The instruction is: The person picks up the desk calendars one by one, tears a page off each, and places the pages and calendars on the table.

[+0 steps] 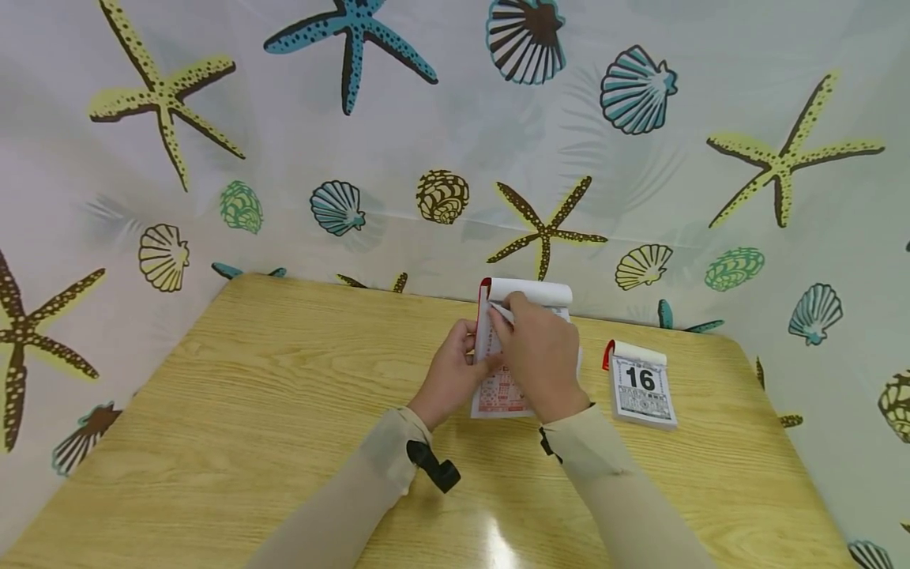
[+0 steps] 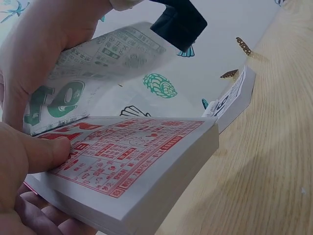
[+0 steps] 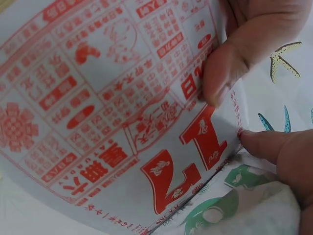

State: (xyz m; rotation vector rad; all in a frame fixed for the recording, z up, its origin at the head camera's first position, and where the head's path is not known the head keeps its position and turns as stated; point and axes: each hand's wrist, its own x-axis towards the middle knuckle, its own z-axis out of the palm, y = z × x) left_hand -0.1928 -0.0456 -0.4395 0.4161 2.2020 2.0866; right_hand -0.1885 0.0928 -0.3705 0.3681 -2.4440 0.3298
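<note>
A thick tear-off calendar (image 1: 495,395) with a red-printed top page is tilted up above the wooden table. My left hand (image 1: 455,371) grips its left edge, thumb (image 2: 46,152) on the red page and fingers underneath. In the right wrist view, a large red 17 shows on that page. My right hand (image 1: 543,348) pinches a thin green-printed page (image 2: 110,54) near the calendar's top, where the sheet stands bent up from the pad. Part of this page (image 3: 244,210) looks crumpled beside the right fingers. The right hand covers much of the calendar in the head view.
A smaller calendar (image 1: 643,387) showing a black 16 lies on the table (image 1: 320,379) to the right of my hands. Behind the table hangs a pale cloth (image 1: 455,118) printed with shells and starfish. Both wrists carry black straps.
</note>
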